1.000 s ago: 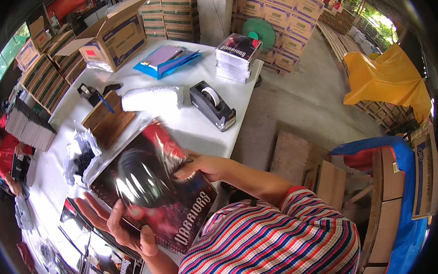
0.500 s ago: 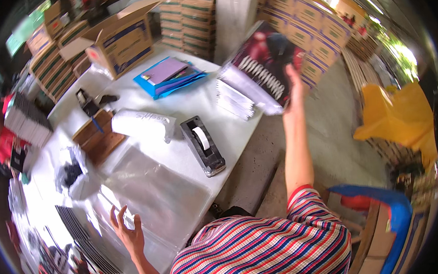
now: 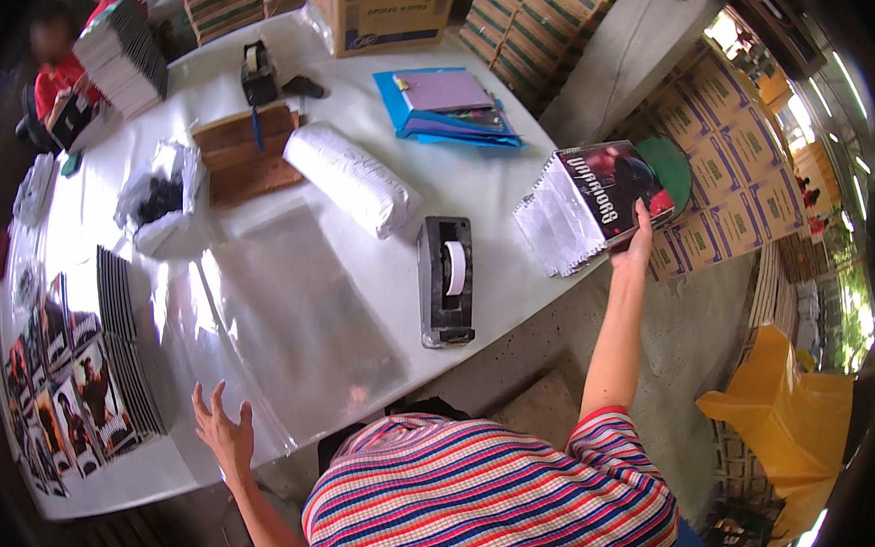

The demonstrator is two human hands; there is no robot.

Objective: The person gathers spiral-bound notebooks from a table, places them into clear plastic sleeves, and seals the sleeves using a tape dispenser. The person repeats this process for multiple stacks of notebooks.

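Observation:
My right hand (image 3: 635, 246) is closed on the near right edge of a notebook (image 3: 598, 188) with a dark red and black picture cover. The notebook is at the table's right corner, against a pale stack with jagged, spiral-like edges (image 3: 558, 221); whether it rests on that stack or is held just above, I cannot tell. My left hand (image 3: 225, 429) is empty, fingers spread and curved, near the table's front edge beside clear plastic sheets (image 3: 304, 302). Between my hands stands a black tape dispenser (image 3: 446, 283) with a white roll.
Stacked picture-cover notebooks (image 3: 94, 395) fill the left end. Farther back are a white wrapped roll (image 3: 352, 178), wooden tray (image 3: 251, 165), plastic bag (image 3: 159, 195), blue folders (image 3: 448, 112) and second dispenser (image 3: 258, 74). A co-worker (image 3: 65, 86) sits far left. Cartons (image 3: 723, 191) stand right.
My view has turned right. The notebook in my right hand has come down to the pale stack at the table corner. My left hand stays open near the plastic sheets.

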